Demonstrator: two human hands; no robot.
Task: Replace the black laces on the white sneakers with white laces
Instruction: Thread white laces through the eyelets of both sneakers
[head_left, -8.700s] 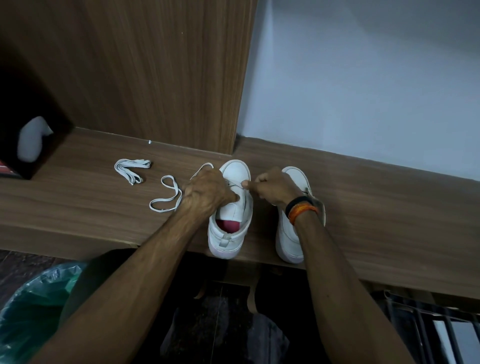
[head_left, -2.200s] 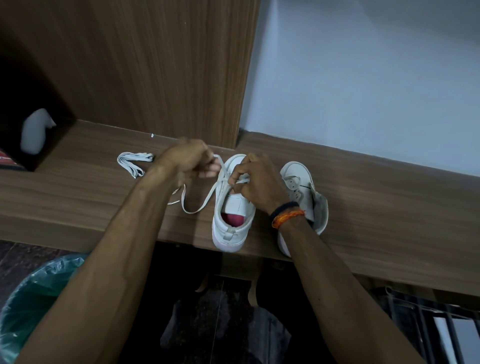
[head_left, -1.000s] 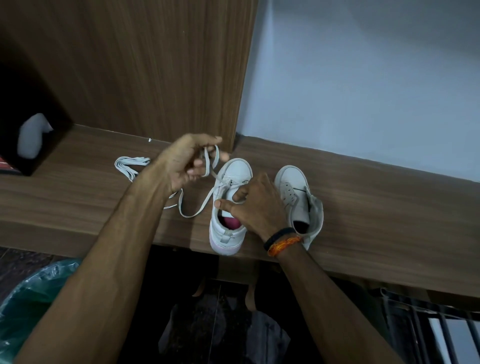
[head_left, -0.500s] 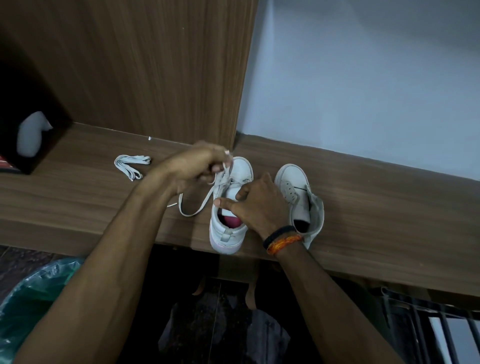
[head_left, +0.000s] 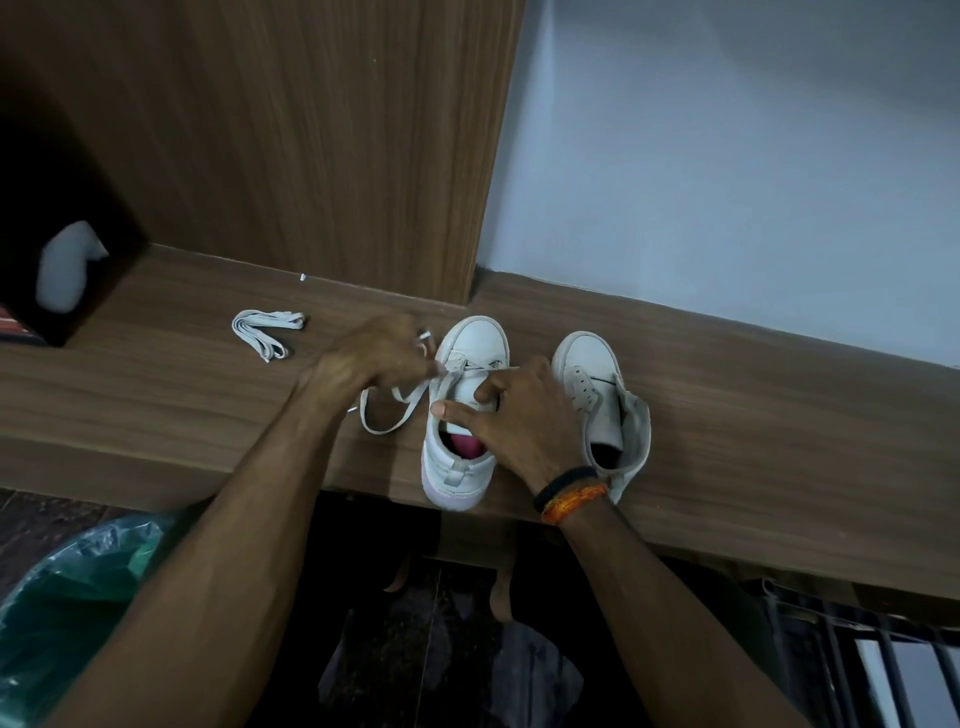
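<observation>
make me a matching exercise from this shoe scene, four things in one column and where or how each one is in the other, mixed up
Things:
1. folded white lace
2. left sneaker
3. right sneaker
4. left hand

States:
A. no lace in its eyelets, tongue flopped open
B. lies alone on the wooden shelf, far left
C. pinches a white lace end
D. steadied by the right hand, partly laced

Pairs: 1-B, 2-D, 3-A, 4-C
</observation>
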